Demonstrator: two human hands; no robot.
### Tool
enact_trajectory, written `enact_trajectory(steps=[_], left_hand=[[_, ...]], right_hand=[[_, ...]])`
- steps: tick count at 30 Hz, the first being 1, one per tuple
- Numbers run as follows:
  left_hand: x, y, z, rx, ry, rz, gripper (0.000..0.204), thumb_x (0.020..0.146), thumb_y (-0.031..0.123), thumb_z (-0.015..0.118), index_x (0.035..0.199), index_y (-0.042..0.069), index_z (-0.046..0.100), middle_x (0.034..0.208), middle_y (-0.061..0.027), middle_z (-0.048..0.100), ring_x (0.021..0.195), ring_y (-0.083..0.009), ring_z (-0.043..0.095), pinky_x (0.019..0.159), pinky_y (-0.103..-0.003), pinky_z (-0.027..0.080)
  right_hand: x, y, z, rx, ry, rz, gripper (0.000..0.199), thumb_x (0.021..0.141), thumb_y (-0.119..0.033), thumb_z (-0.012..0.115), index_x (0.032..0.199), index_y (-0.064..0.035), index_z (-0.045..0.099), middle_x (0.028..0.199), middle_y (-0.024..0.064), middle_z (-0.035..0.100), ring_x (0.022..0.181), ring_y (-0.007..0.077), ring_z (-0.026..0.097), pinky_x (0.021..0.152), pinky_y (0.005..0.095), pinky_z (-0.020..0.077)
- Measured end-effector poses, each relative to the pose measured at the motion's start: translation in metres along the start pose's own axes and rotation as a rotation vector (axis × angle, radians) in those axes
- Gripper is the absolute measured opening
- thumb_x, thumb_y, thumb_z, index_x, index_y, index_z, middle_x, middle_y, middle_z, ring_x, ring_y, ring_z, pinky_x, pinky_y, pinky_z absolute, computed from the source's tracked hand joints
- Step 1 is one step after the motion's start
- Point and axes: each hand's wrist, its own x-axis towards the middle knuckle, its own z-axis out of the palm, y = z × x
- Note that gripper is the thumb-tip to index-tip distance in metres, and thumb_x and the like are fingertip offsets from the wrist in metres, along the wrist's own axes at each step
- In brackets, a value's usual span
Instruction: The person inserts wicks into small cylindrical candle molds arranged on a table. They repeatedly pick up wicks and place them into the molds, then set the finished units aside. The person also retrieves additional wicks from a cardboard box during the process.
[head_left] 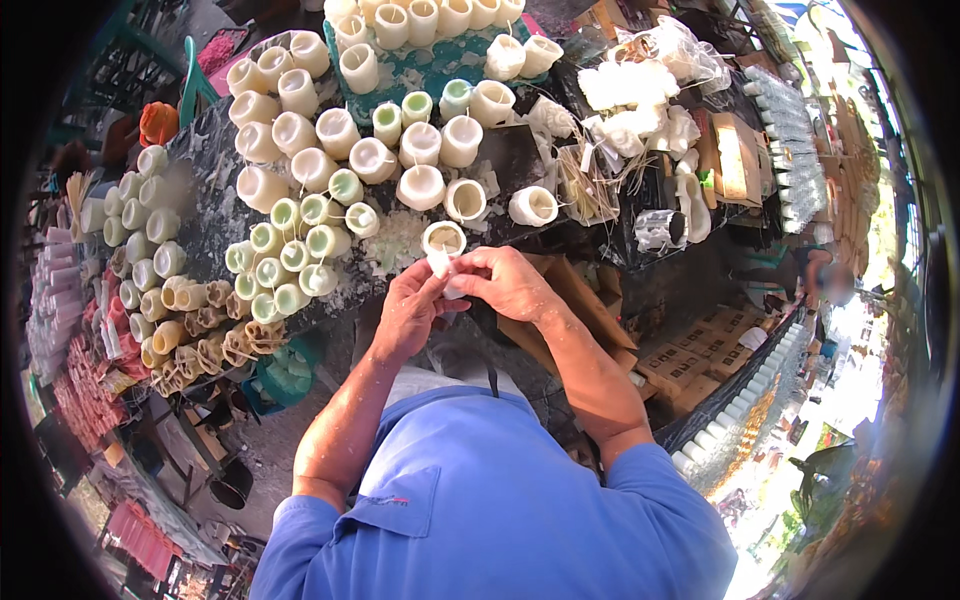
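Note:
Both my hands meet in front of me at the near edge of the table. My left hand (408,305) is closed, its thumb and fingertips pinching a small white piece (439,264). From the other side my right hand (505,285) pinches at the same piece; its exact kind is hard to make out. Just beyond my fingertips stands a cream candle (444,238) with a hollowed top, partly hidden by the piece. Other cream pillar candles (420,187) stand close behind, with a single candle (533,206) lying tilted to the right. Pale green candles (327,241) cluster to the left.
A dark, wax-splattered table (215,215) holds the candles. Bundled wicks (587,185), white wax lumps (630,100) and a metal can (661,230) are on the right. Below the edge is an open cardboard box (580,310). A person (815,275) is farther right.

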Motion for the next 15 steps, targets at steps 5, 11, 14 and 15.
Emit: enact_trajectory(steps=[5,11,14,15], left_hand=[[-0.012,-0.001,-0.024,0.093,0.186,-0.050,0.035,0.108,0.021,0.071,0.135,0.000,0.062,0.118,-0.0103,0.073,0.101,-0.0198,0.075,0.083,-0.036,0.065],[-0.034,0.019,-0.054,0.275,0.279,-0.065,0.040,0.100,0.014,0.080,0.133,0.001,0.063,0.115,-0.0088,0.074,0.100,-0.0194,0.076,0.082,-0.034,0.065],[-0.039,0.027,-0.068,0.288,0.305,-0.071,0.041,0.099,0.014,0.080,0.133,-0.001,0.063,0.114,-0.0090,0.073,0.098,-0.0181,0.075,0.084,-0.034,0.064],[-0.038,0.030,-0.073,0.277,0.323,-0.088,0.040,0.099,0.014,0.080,0.133,-0.001,0.064,0.113,-0.0087,0.073,0.098,-0.0178,0.075,0.085,-0.034,0.064]], right_hand=[[0.085,0.001,-0.078,-0.698,0.477,0.022,0.037,0.097,-0.036,0.076,0.110,-0.0025,0.080,0.108,0.0212,0.080,0.106,0.0370,0.077,0.093,0.0492,0.0603],[0.187,0.033,-0.123,-1.072,0.492,0.430,0.066,0.088,-0.044,0.086,0.134,0.0004,0.067,0.131,0.0239,0.074,0.126,0.0403,0.071,0.106,0.0491,0.0580],[0.197,0.045,-0.131,-0.949,0.480,0.477,0.067,0.087,-0.040,0.087,0.136,0.0014,0.069,0.134,0.0242,0.073,0.126,0.0407,0.071,0.107,0.0492,0.0578],[0.197,0.043,-0.139,-0.898,0.482,0.453,0.067,0.087,-0.038,0.087,0.137,0.0016,0.070,0.135,0.0243,0.073,0.125,0.0409,0.071,0.107,0.0491,0.0578]])
